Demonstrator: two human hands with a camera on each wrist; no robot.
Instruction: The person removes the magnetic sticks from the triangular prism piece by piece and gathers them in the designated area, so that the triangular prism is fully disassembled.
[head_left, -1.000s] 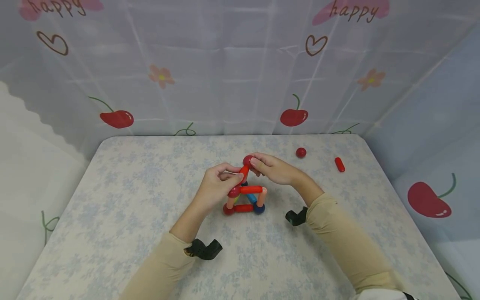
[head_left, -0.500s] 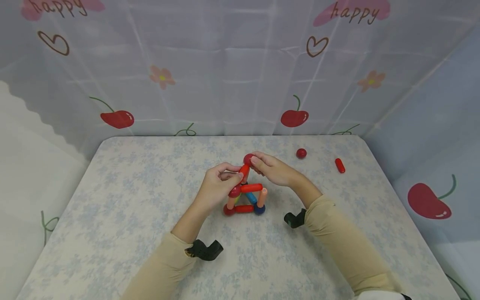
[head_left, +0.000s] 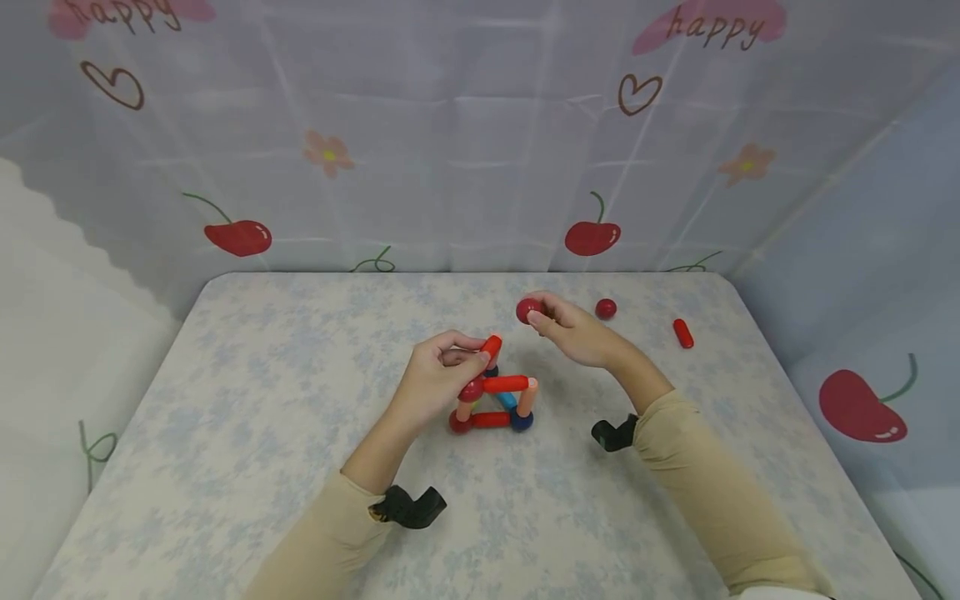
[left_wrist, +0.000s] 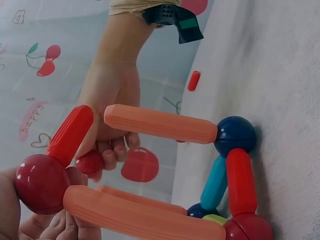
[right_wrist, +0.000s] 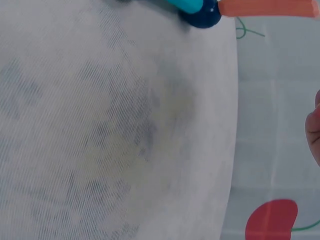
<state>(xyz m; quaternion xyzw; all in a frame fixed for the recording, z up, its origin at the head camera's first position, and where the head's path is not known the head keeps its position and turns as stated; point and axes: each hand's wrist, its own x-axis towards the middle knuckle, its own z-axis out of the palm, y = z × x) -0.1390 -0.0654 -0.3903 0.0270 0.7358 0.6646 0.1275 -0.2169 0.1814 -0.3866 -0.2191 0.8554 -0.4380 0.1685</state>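
Observation:
A small frame of magnetic rods and balls stands on the table, with a blue ball (left_wrist: 236, 137), a lower red rod (head_left: 491, 420) and upright orange rods (left_wrist: 160, 123). At its upper left corner is a red ball (left_wrist: 42, 184); one red rod (left_wrist: 70, 135) runs from it toward an orange rod's top, the ends apart in the left wrist view. My left hand (head_left: 429, 377) pinches another red rod (head_left: 492, 344) at that corner, thumb by the ball. My right hand (head_left: 577, 332) holds a loose red ball (head_left: 528, 311) above and right of the frame.
A second loose red ball (head_left: 606, 309) lies toward the back right of the table (head_left: 300, 392), and a loose red rod (head_left: 682, 333) lies farther right. A patterned curtain (head_left: 450, 167) stands behind the table. Each wrist bears a black camera mount (head_left: 411, 507).
My right hand has drawn the red ball off the end of the rod my left hand pinches, moving right and away. My left hand has stayed nearly still.

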